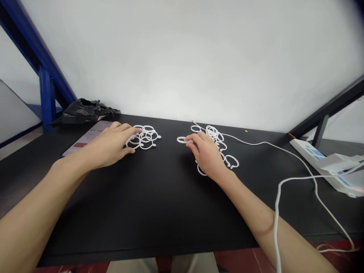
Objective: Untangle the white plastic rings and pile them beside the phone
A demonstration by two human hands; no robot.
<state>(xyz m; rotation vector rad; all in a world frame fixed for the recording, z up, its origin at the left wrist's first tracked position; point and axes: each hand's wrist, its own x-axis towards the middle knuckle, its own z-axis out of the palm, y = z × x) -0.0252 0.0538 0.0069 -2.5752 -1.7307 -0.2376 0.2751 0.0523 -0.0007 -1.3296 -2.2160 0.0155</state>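
Between the thumb and fingers of my right hand [209, 155] is a white ring [182, 140], held just left of a loose pile of white rings [214, 133]. Several of these rings have small tabs, and my hand hides part of the pile. On the left, my left hand [113, 146] has its fingers apart, thumb and fingertips at the near edge of a second cluster of white rings [146, 137]. Its fingertips overlap the cluster; whether they touch a ring I cannot tell. The rings lie flat on the black table [148, 212].
A phone [88, 134] showing a timer lies under and beyond my left forearm. Behind it is a crumpled black plastic bag [83, 110]. A white cable [264, 143] crosses the right side to a white power strip [327, 165]. A white wall [170, 57] closes off the back.
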